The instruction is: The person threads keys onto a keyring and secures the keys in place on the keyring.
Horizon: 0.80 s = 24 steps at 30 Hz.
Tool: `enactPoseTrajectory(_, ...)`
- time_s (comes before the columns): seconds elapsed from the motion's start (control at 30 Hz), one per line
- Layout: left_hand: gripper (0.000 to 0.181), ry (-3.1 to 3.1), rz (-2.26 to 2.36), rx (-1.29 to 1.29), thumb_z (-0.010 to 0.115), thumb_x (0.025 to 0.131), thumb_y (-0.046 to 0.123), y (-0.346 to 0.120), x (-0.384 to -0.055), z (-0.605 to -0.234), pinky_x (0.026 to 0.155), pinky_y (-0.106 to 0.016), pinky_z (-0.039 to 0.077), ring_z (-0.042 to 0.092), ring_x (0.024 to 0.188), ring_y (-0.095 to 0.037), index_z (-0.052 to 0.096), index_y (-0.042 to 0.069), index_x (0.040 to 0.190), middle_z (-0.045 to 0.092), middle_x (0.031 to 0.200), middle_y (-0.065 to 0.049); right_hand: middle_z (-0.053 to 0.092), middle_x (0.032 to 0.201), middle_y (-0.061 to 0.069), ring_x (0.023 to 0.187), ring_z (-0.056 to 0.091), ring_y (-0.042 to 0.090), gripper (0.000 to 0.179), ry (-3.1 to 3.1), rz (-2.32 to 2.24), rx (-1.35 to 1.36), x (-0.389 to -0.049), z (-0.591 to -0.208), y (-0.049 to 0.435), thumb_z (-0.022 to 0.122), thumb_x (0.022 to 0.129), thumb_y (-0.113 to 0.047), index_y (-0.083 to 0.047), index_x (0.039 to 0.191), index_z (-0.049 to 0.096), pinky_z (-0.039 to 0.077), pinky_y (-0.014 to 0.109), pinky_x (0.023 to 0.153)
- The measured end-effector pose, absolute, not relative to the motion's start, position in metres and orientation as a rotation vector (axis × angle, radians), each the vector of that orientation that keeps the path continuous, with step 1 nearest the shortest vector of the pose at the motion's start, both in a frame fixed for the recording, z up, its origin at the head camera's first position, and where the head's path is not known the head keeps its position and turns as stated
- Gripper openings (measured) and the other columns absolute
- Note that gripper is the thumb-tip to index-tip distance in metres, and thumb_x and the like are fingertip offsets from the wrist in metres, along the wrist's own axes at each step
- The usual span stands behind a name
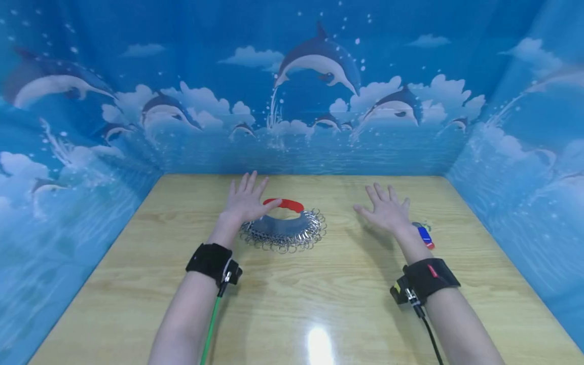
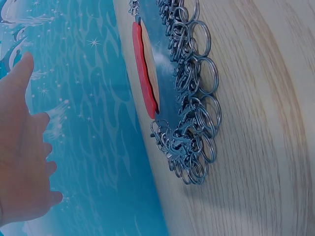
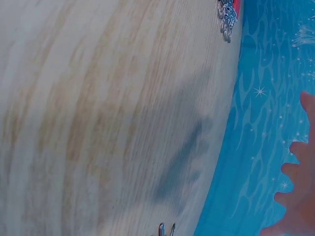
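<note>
My left hand (image 1: 244, 200) is held out palm down with the fingers spread, overlapping the left end of a curved grey metal plate (image 1: 283, 225) in the head view. That plate carries a red grip (image 1: 290, 205) on its far side and a fringe of interlinked metal rings (image 2: 197, 118) along its outer edge. Over the right of the table my right hand (image 1: 388, 210) is stretched out, fingers apart, its shadow (image 3: 179, 167) on the wood. Both hands hold nothing. By the right wrist lies a small blue and red item (image 1: 425, 236), partly hidden by the arm.
Light wood-grain tabletop (image 1: 292, 289) lies under both arms. A blue dolphin-print curtain (image 1: 292, 147) stands along its back edge and both sides. Black camera straps (image 1: 431, 280) sit on the wrists, with a green cable (image 1: 211, 329) trailing left and a black cable (image 1: 431, 334) right.
</note>
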<state>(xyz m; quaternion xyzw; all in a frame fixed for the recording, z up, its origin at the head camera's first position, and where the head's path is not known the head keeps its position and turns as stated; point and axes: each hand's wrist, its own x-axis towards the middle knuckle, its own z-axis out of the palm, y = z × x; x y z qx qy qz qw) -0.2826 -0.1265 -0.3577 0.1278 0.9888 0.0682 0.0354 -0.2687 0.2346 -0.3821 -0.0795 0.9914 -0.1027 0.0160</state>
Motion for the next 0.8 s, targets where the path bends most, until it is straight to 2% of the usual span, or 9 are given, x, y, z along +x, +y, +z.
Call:
enactPoseTrajectory(0.37,0.089,3.046,0.188,0.406,0.018,0.082,0.078,-0.1257,-0.2865,-0.3614,0.106,-0.055,-0.007,-0.014,0.138,-0.030,0.002,0.023,0.149,-0.013,0.153,-0.010,0.000,0.153,0.015,0.135,-0.008,0.045,0.084,3.086,-0.341,-0.214,-0.2684,-0.3848,0.2388,0.029,0.089,-0.067,-0.013,0.149,0.007,-0.009,0.072,0.092)
enactPoseTrajectory(0.8,0.086,3.038,0.227,0.377,0.026,0.084,0.074,-0.1331,-0.2864,-0.3628,0.104,-0.054,-0.012,-0.014,0.138,-0.032,0.002,0.022,0.149,-0.013,0.153,-0.011,-0.001,0.153,0.015,0.136,-0.006,0.045,0.085,3.093,-0.336,-0.235,-0.2666,-0.3823,0.2360,0.029,0.089,-0.067,-0.012,0.149,0.007,-0.006,0.072,0.093)
